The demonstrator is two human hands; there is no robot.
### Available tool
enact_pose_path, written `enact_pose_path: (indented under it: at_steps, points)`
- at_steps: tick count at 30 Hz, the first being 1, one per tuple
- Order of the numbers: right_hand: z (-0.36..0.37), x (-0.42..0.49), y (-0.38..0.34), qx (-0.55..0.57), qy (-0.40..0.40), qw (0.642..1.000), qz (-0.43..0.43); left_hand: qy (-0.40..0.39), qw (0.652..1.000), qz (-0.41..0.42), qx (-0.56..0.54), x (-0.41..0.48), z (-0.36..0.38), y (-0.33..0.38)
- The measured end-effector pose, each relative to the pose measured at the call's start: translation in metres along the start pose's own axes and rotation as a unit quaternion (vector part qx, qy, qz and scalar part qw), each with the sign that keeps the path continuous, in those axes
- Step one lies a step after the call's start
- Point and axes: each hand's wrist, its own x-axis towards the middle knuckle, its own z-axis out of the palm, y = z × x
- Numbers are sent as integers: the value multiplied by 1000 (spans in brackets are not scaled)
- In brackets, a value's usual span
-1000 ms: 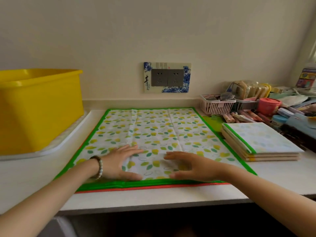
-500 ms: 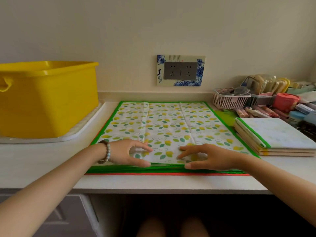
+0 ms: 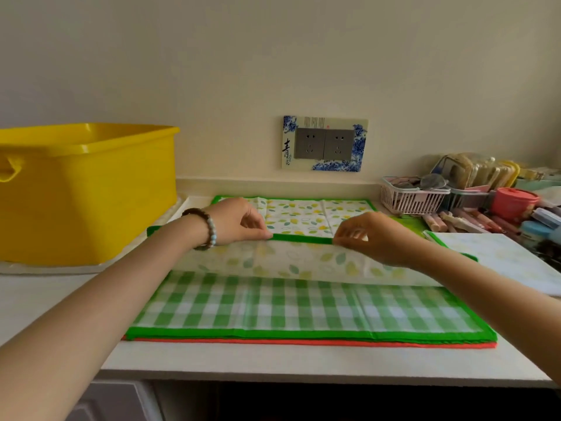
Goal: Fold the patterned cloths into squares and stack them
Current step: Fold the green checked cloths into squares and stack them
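Both forearms are reaching forward and inward over the leaf-patterned cloth, the elbows lying outside the view. The left hand is hanging above the left half of this cloth with its back turned up. Its thumb and forefinger are pinching the lifted green edge, and the other fingers are curling under. The right hand is pinching the same edge above the right half of the cloth, knuckles facing up. The two hands are holding at equal height, near one another. The left wrist is wearing a bead bracelet.
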Motion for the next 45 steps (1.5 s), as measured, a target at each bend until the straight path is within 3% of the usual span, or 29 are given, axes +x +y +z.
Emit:
enact_pose_path:
  at_steps: [5,7,14,19,25,30,38,45]
  points:
    - [10,38,14,-45,135,989,33,185,966,0,183,22,3,10]
    - [21,54,25,-48,172,983,42,214,957,30,195,31,15,6]
    - [47,106,58,-54,234,969,61,62,986,8,156,52,66,-16]
    - [56,127,60,-40,233,970,62,-8,984,-47,173,69,89,-32]
    - [100,120,41,-25,135,989,52,-31,985,-109,132,85,107,-51]
    - [129,117,32,-3,22,995,102,-43,983,-120,129,85,113,-57]
    - [124,103,60,-42,-52,989,131,-57,980,-127,141,83,114,-58]
    - [85,59,138,-86,-74,964,241,-54,978,-125,158,86,117,-62]
